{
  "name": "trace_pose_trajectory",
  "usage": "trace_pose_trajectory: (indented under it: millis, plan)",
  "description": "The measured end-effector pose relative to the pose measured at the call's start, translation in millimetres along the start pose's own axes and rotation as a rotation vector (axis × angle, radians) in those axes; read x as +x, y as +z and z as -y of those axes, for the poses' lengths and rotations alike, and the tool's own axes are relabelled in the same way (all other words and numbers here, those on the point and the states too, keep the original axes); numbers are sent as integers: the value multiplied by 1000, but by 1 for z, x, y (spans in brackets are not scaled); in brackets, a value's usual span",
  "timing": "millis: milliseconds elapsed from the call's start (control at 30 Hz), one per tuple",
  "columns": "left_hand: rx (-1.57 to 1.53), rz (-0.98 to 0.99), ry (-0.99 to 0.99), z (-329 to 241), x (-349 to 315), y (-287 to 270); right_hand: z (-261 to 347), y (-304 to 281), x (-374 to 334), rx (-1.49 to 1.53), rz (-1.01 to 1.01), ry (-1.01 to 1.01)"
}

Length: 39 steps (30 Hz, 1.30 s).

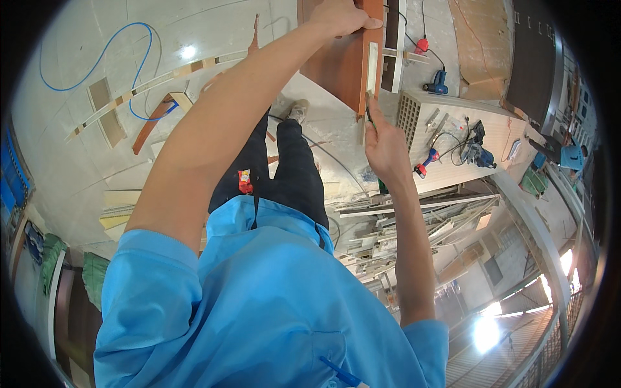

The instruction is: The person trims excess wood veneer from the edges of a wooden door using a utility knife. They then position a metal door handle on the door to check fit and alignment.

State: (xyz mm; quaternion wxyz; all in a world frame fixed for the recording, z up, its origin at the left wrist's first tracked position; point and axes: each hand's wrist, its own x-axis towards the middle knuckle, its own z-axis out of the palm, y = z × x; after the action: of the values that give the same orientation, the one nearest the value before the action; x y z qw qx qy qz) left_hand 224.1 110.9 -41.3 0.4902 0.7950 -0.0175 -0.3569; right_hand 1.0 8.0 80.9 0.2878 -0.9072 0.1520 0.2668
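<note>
In the head view, my left hand [341,18] is on the upper part of a reddish-brown panel [336,71], thumb laid over toward its narrow edge; the fingers run up to the picture's rim, so I cannot tell whether they are clenched around the board or only pressing on it. My right hand [388,145] is closed around a slim tool [370,118] with a dark, partly green handle, its front end by the lower part of that same edge, where a pale strip [372,68] shows; whether the tip truly touches, I cannot make out. The panel is ahead of me, a little right of my legs, both arms stretched out to it. I take the step in hand to be edge work, perhaps trimming or scraping along that strip. As I judge it, the next move calls for a firm left hand against any rocking, and a light, even pass of the tool along the edge, at a shallow angle so it does not dig into the brown face, and with the left thumb clear of its path. The blue heat gun [437,84] lies beyond the panel to the right, near a pale bench [469,110] bearing power tools [477,152], out of both my hands.
</note>
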Motion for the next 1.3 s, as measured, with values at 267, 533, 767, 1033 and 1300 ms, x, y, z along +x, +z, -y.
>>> trace_pose_trajectory:
  millis: [267,533,767,1033,1300]
  plan:
    - [-17,12,27,2,3,1,-7,5,-5,-45,-7,-10]
    - [-6,21,29,3,2,0,-5,9,-6,-54,-33,-7]
    - [9,26,2,0,2,0,-3,9,-10,-107,-14,24]
    - [-53,35,-7,-5,-2,0,-17,18,-12,-146,-52,-42]
    - [-52,131,-20,-16,-10,-6,-56,52,-32,-48,-172,-178]
